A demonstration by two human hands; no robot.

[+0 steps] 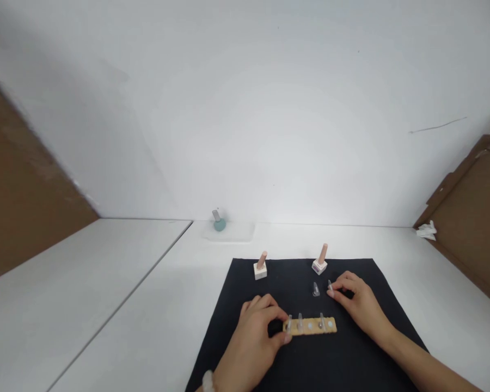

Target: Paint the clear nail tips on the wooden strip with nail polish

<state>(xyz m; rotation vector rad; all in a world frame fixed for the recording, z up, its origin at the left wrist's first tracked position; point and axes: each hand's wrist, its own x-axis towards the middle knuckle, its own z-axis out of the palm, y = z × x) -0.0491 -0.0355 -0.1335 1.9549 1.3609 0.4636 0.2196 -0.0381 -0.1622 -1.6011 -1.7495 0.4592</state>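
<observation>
From the head view, I see my left hand pressed together on the end of the wooden strip, while my right hand pinches a clear nail tip above the black mat. Such a small piece needs only light, steady fingertip pressure.

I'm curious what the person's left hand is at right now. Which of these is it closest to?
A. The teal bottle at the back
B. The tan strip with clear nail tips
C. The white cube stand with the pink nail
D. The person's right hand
B. The fingertips of the left hand are at the left end of the tan strip, which has clear nail tips standing on it.
</observation>
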